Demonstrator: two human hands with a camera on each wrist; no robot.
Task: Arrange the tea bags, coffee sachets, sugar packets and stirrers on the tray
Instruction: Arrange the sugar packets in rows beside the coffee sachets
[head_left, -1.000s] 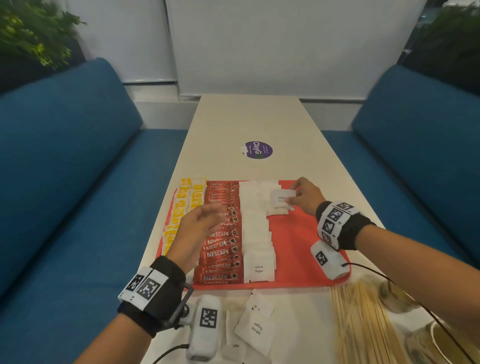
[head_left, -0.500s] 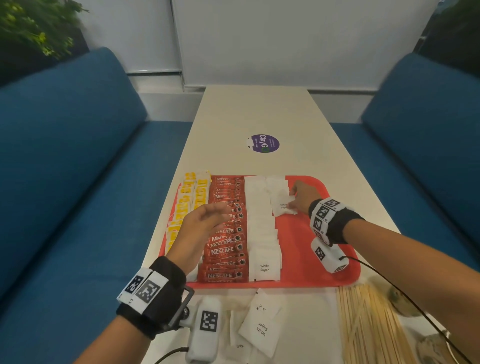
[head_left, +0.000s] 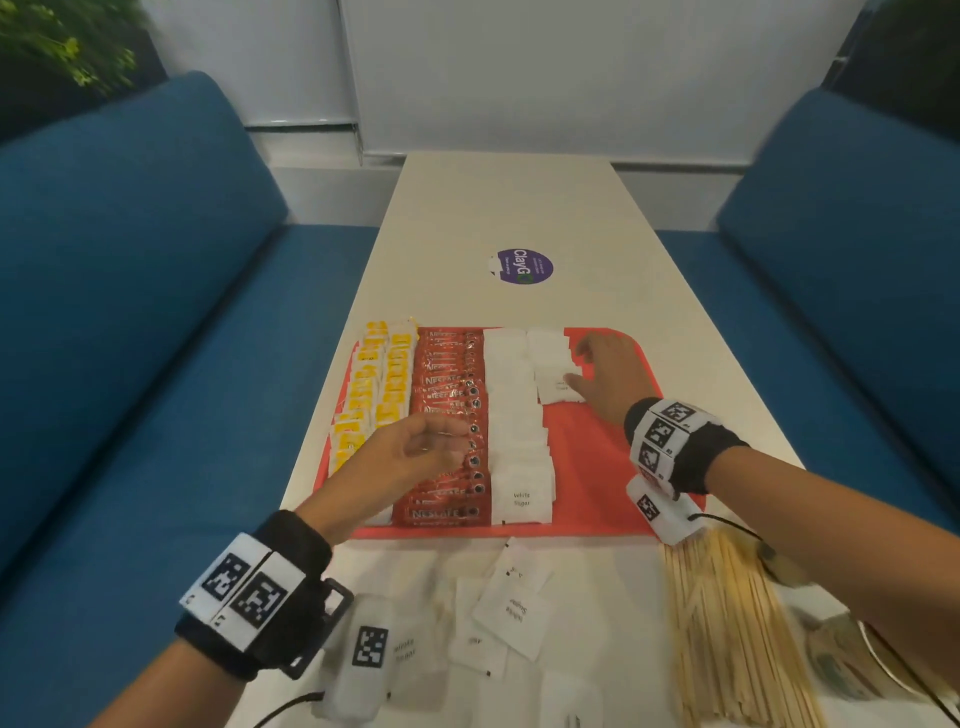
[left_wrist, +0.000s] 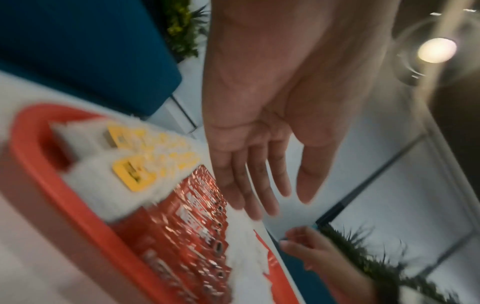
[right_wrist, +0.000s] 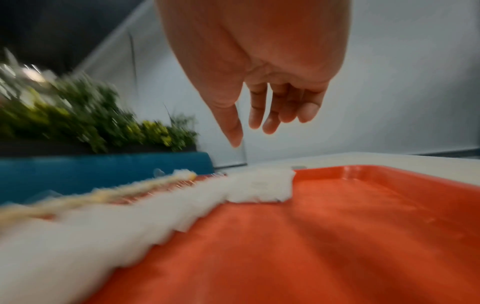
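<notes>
Both hands are loose and holding nothing, right hand (head_left: 610, 375) over the sugar packets (head_left: 519, 415) on the red tray (head_left: 597, 462), left hand (head_left: 410, 457) above the coffee sachets (head_left: 449, 395), stirrers (head_left: 727, 634) on the table (head_left: 519, 208).

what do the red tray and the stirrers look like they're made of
The red tray looks like moulded plastic, semi-matte: one even colour, rounded corners and a raised rim. The stirrers look like bare wood: pale tan, thin flat sticks with no shine.

Head looks down; wrists skim close; all share tray (head_left: 613, 488)
</notes>
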